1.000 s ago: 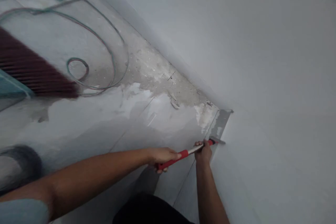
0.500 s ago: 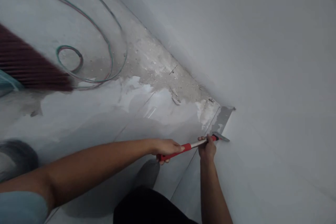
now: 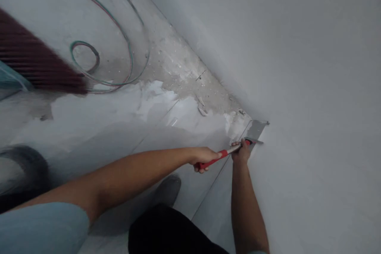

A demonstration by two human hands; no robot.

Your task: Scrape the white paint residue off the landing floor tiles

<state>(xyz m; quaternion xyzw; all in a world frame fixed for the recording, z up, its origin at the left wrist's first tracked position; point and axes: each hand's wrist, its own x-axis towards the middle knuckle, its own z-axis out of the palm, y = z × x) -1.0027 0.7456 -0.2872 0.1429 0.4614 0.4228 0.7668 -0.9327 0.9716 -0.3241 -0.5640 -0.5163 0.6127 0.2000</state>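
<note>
Moved scraper [image 3: 231, 150] closer to floor [image 3: 190, 127] corner since the earlier frame, up along grey strip [image 3: 256, 129]. Had left grip [image 3: 206, 159] clamped round red handle [image 3: 223, 154], right grip [image 3: 243, 152] round shaft [image 3: 235, 148] near head [image 3: 248, 142]. Judged light, stiff, slipperier along shaft; best held at handle.

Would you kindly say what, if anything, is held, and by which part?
A scraper: the left hand grips its red handle, the right hand its shaft near the head.
</note>
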